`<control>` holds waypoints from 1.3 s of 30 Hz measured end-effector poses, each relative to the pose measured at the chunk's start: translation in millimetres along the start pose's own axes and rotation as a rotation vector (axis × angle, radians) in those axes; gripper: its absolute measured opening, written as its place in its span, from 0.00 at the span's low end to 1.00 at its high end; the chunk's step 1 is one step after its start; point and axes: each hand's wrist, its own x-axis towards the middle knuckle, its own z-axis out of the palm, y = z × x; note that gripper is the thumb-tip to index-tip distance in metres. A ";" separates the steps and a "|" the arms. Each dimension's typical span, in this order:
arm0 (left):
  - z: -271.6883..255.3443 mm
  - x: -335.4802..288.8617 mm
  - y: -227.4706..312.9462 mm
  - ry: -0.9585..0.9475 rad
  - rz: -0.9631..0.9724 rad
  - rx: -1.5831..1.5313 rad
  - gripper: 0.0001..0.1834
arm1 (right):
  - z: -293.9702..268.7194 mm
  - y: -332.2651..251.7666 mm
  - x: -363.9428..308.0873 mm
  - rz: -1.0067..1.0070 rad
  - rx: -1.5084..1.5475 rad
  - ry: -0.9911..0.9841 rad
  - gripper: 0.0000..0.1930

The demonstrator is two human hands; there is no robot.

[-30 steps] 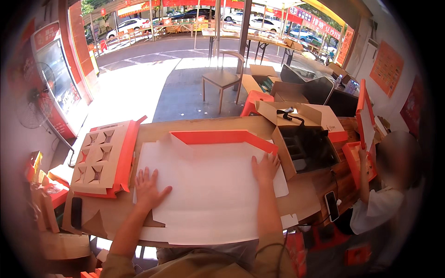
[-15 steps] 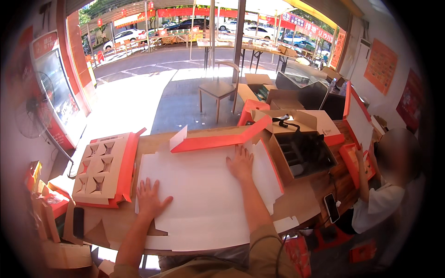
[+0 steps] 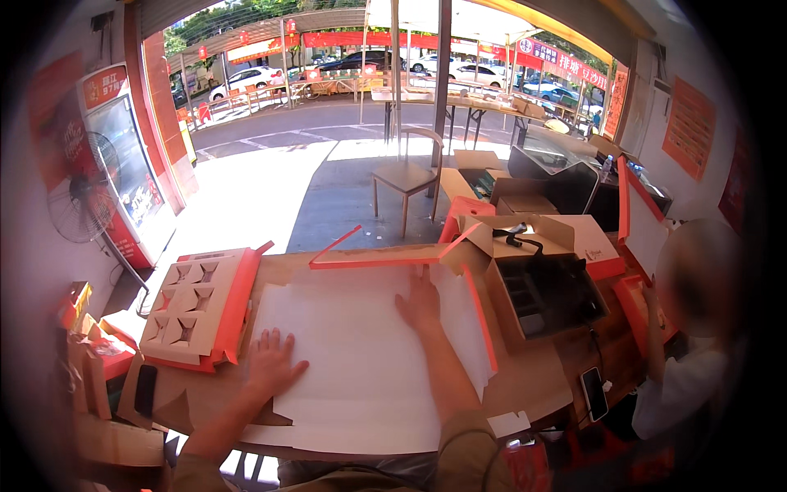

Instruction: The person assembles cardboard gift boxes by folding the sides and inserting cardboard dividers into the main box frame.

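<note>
A large flat cardboard box blank [image 3: 361, 361], white on its upper face with orange-red edges, lies spread across the middle of the wooden table [image 3: 533, 381], its far flap and right flap standing up. The left hand [image 3: 270, 365] rests open, fingers spread, on the blank's near left part, while the right hand [image 3: 420, 302] lies flat and open farther off, just before the raised far flap. A stack of brown cardboard inserts [image 3: 193, 307] sits to the left, and an open box holding a black tray [image 3: 545, 295] to the right.

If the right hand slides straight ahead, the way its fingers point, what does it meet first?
Most likely the raised orange flap at the far edge of the white cardboard sheet. The right hand lies flat on the sheet, fingers pointing at that flap, with nothing visible between.
</note>
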 end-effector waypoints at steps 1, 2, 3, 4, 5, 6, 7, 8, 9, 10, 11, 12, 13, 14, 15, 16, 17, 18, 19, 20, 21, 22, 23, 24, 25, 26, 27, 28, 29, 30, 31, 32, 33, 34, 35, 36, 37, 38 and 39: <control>-1.8 -2.1 -0.2 -0.025 0.016 0.050 0.46 | 9.3 2.8 -1.5 -0.049 -0.049 0.058 0.50; -7.0 0.4 2.1 -0.046 0.047 0.102 0.46 | 18.5 10.9 -7.4 -0.086 -0.099 0.129 0.51; -15.7 0.0 6.7 -0.094 0.059 0.139 0.46 | 22.3 12.7 -13.4 -0.123 -0.153 0.189 0.52; -27.8 1.0 11.3 -0.143 0.070 0.176 0.46 | 24.2 15.8 -16.1 -0.113 -0.137 0.191 0.51; -41.8 1.4 16.7 -0.200 0.075 0.213 0.46 | 19.3 11.0 -23.4 -0.105 -0.118 0.184 0.51; -56.9 11.2 24.4 -0.283 0.051 0.151 0.46 | 15.3 9.5 -28.2 -0.094 -0.107 0.182 0.51; -76.4 27.1 33.9 -0.365 0.032 0.092 0.46 | 17.0 13.8 -30.1 -0.086 -0.116 0.185 0.51; -91.0 40.1 39.1 -0.445 0.009 0.033 0.47 | 20.9 19.4 -29.1 -0.081 -0.125 0.191 0.51; -79.9 56.5 35.2 -0.299 0.025 -0.030 0.49 | 24.6 20.0 -28.5 -0.089 -0.133 0.191 0.51; -61.4 77.7 30.2 -0.150 0.036 -0.093 0.53 | 24.9 18.5 -28.6 -0.102 -0.121 0.187 0.51; -59.1 98.2 33.5 -0.051 0.010 -0.233 0.50 | 23.4 18.2 -28.4 -0.111 -0.114 0.187 0.51; -59.2 117.8 37.1 0.051 -0.012 -0.372 0.47 | 20.8 18.5 -27.3 -0.118 -0.108 0.191 0.51; -55.8 134.2 33.7 0.106 0.023 -0.337 0.45 | 20.2 18.2 -25.9 -0.121 -0.087 0.185 0.50; -51.8 151.4 30.5 0.165 0.063 -0.304 0.43 | 21.4 18.8 -25.3 -0.121 -0.069 0.185 0.49; -55.6 162.8 31.5 0.227 0.110 -0.268 0.41 | 18.7 19.9 -24.8 -0.118 -0.053 0.192 0.48; -58.5 169.2 29.5 0.186 0.140 -0.215 0.38 | 17.2 20.2 -25.3 -0.119 -0.077 0.187 0.48; -62.7 177.9 26.9 0.144 0.174 -0.160 0.35 | 14.6 18.5 -24.9 -0.115 -0.101 0.184 0.49; -67.1 182.1 19.8 0.097 0.200 -0.096 0.33 | 14.6 16.5 -26.0 -0.112 -0.115 0.176 0.49; -61.4 191.1 9.9 0.097 0.211 -0.096 0.29 | 12.4 17.2 -26.6 -0.116 -0.117 0.188 0.49; -48.4 199.2 -7.5 0.097 0.209 -0.087 0.26 | 14.3 12.0 -26.6 -0.131 -0.108 0.198 0.49; -39.5 206.8 -15.7 0.097 0.214 -0.080 0.23 | 13.9 9.1 -24.7 -0.139 -0.102 0.210 0.49; -33.2 207.8 -15.2 0.193 0.205 -0.141 0.20 | 11.0 7.8 -24.0 -0.123 -0.104 0.194 0.49; -25.7 201.5 -11.5 0.282 0.193 -0.208 0.18 | 8.4 7.8 -27.3 -0.106 -0.109 0.169 0.49; -22.3 199.3 -10.5 0.371 0.179 -0.274 0.15 | 7.8 7.7 -28.7 -0.090 -0.113 0.144 0.49; -22.1 200.9 -11.6 0.349 0.106 -0.332 0.15 | 12.0 9.3 -27.2 -0.098 -0.110 0.174 0.50; -27.5 197.8 -3.5 0.323 0.037 -0.398 0.15 | 14.4 13.3 -27.7 -0.100 -0.116 0.202 0.50; -30.1 196.4 1.2 0.296 -0.033 -0.462 0.15 | 17.0 16.8 -27.9 -0.103 -0.121 0.230 0.50; -25.1 198.8 1.5 0.329 -0.062 -0.478 0.18 | 19.9 20.0 -28.0 -0.097 -0.118 0.231 0.50; -18.1 199.2 -0.5 0.367 -0.102 -0.495 0.20 | 19.8 18.2 -27.2 -0.102 -0.115 0.229 0.51; -11.7 200.7 -2.6 0.405 -0.140 -0.512 0.23 | 19.6 16.5 -26.4 -0.106 -0.112 0.228 0.51; -5.8 203.9 -3.9 0.414 -0.193 -0.524 0.27 | 19.5 14.9 -25.9 -0.107 -0.109 0.223 0.51; -3.5 208.5 0.3 0.422 -0.239 -0.540 0.30 | 18.0 14.8 -25.4 -0.104 -0.111 0.222 0.51; -1.0 212.1 3.9 0.430 -0.286 -0.555 0.34 | 16.7 14.6 -25.1 -0.100 -0.112 0.221 0.52; 2.3 213.5 7.1 0.413 -0.331 -0.569 0.36 | 16.2 13.6 -25.5 -0.091 -0.104 0.209 0.52; 2.2 215.3 14.9 0.397 -0.369 -0.587 0.39 | 14.6 14.1 -25.6 -0.079 -0.100 0.202 0.52; 2.5 217.5 20.4 0.380 -0.406 -0.604 0.42 | 13.1 14.2 -25.5 -0.065 -0.095 0.195 0.52; 4.4 221.0 23.5 0.401 -0.412 -0.637 0.42 | 12.0 14.1 -25.2 -0.058 -0.102 0.175 0.51; 8.1 222.1 25.0 0.421 -0.423 -0.669 0.43 | 12.3 13.0 -25.9 -0.053 -0.108 0.149 0.49; 11.0 224.5 25.6 0.440 -0.434 -0.702 0.44 | 12.2 11.9 -25.7 -0.048 -0.114 0.123 0.48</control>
